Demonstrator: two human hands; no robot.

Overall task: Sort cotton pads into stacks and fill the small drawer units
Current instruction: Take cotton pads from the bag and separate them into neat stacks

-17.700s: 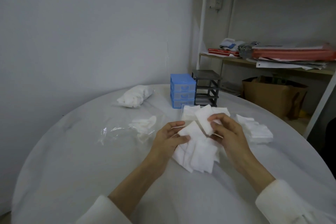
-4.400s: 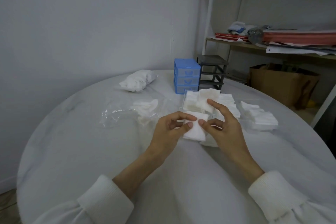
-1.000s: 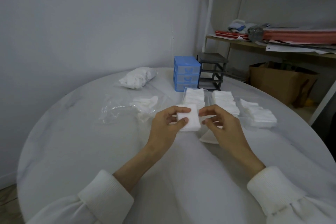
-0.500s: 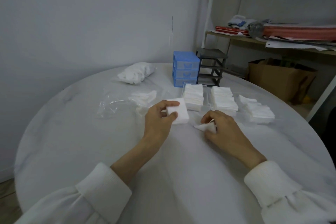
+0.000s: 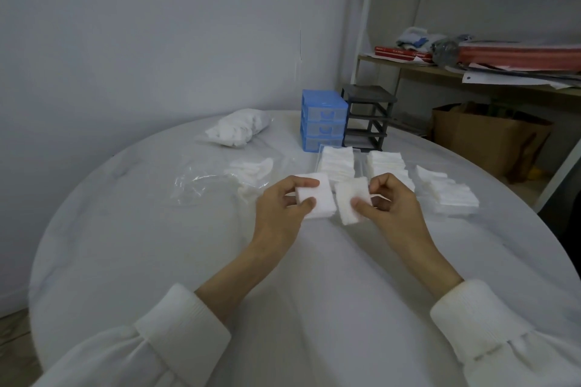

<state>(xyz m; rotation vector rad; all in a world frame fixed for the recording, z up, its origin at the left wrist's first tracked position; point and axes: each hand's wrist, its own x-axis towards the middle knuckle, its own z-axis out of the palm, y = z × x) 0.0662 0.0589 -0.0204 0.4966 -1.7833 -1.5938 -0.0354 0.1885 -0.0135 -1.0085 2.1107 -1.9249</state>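
Each hand holds cotton pads, in front of the blue drawer unit (image 5: 323, 120).

The left hand (image 5: 279, 207) pinches a small stack (image 5: 316, 199); the right hand (image 5: 391, 204) pinches a single pad (image 5: 350, 201) beside it. Just before the unit, two clear drawers (image 5: 358, 155) sit filled with pads; a black frame (image 5: 367, 116) stands to its right, a bagged bundle (image 5: 239, 127) to its left, and loose pads (image 5: 446, 193) off to the right.

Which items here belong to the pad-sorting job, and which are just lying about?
Job: left hand holding pad stack; right hand holding pads; blue drawer unit; black drawer unit; bagged pads.
Lying about: cardboard box; shelf papers.
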